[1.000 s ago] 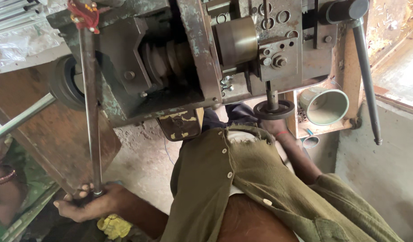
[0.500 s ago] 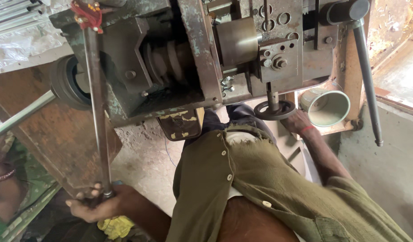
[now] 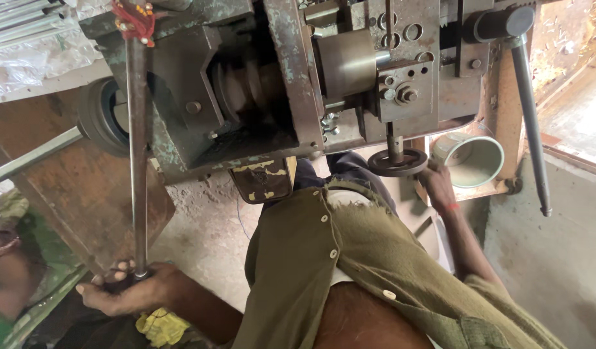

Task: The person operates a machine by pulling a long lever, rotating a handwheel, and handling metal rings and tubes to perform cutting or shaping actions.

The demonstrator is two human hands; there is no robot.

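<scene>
Machine (image 3: 272, 84): a heavy, worn metal body with chipped greenish paint is filling the upper view, standing above and between both hands. Its bulk is blocking any direct path from one hand to the other, so each arm is reaching around the person's own body.

Wooden panel (image 3: 58, 194): a brown board is leaning beside the left grip, close on its outer side, and is crowding the lever's swing on that side.

Shirt (image 3: 349, 271): olive cloth with pale buttons is hanging open between the two arms, below the machine.

Lever (image 3: 138, 161): a long steel rod is hanging down from the machine's top corner, where a red rag (image 3: 135, 18) is tied. The left hand (image 3: 126, 292) is wrapping its grip closed around the lower end, probably because the far end gives the most leverage.

Second lever (image 3: 529, 123): a grey bar is sloping down beyond the right grip, untouched.

Metal cup (image 3: 471, 160): a pale round vessel is lying on its side just past the right grip, mouth toward the camera, on a small ledge.

Handwheel (image 3: 397, 163): a dark round wheel on a short shaft is sitting under the machine. The right hand (image 3: 437, 184) is resting against its rim; I cannot tell whether this grip is closing on it or only touching.

Yellow cloth (image 3: 159, 325): crumpled just below the left grip.
</scene>
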